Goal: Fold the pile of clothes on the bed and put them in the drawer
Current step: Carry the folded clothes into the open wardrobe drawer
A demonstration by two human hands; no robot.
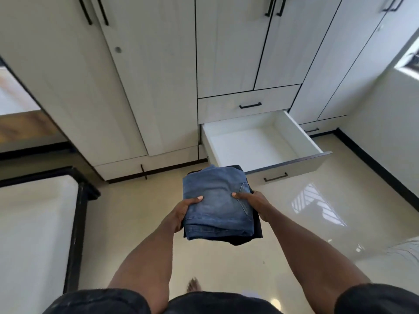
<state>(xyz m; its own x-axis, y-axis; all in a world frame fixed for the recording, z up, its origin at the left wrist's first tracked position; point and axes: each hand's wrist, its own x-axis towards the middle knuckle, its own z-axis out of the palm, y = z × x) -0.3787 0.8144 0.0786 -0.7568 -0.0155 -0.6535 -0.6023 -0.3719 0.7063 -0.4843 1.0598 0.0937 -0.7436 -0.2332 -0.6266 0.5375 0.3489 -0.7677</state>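
Observation:
I carry a stack of folded clothes in front of me: folded blue jeans [215, 196] on top and a dark folded garment [257, 227] beneath. My left hand [181, 211] grips the stack's left side, thumb on top of the jeans. My right hand [255, 203] grips the right side, thumb also on top. Just beyond the stack, the bottom drawer [294, 132] of the white wardrobe is pulled out, and its white inside shows nothing in it.
A shut drawer [249, 105] sits above the pulled-out one, with tall wardrobe doors [147, 75] around them. The bed [34, 234], with a black frame and a light mattress, is at the left. Glossy cream floor [294, 211] lies ahead. My bare foot [193, 285] shows below.

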